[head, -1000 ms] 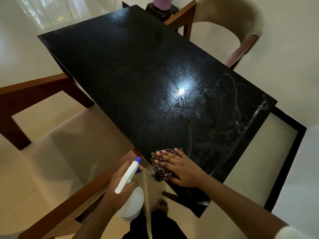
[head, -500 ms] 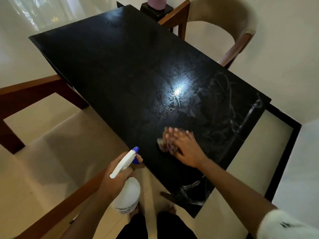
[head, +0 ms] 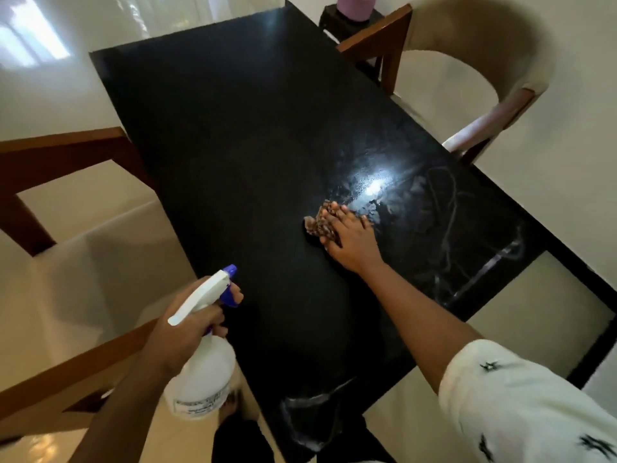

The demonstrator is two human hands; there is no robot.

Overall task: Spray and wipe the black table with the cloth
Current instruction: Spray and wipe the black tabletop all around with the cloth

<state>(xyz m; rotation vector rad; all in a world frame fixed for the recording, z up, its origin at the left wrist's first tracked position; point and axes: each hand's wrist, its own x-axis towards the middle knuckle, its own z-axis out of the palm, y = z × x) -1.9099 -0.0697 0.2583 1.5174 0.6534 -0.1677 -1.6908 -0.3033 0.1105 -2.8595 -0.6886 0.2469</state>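
The glossy black table (head: 233,155) fills the middle of the head view, with wet streaks and a bright light reflection on its right half. My right hand (head: 350,238) presses flat on a brown patterned cloth (head: 320,223) near the table's centre, just below the reflection. The cloth sticks out past my fingertips on the left. My left hand (head: 187,325) holds a white spray bottle (head: 200,379) with a blue nozzle upright beside the table's near left edge, a finger on the trigger.
A wooden chair with a beige seat (head: 83,279) stands along the left side. A second beige chair (head: 484,95) sits at the far right. A pink object on a small dark stand (head: 355,8) lies beyond the far corner. My feet are below the near edge.
My right hand has slid the cloth away from the near edge toward the table's centre and the bright reflection. The spray bottle has stayed in my left hand, raised slightly.
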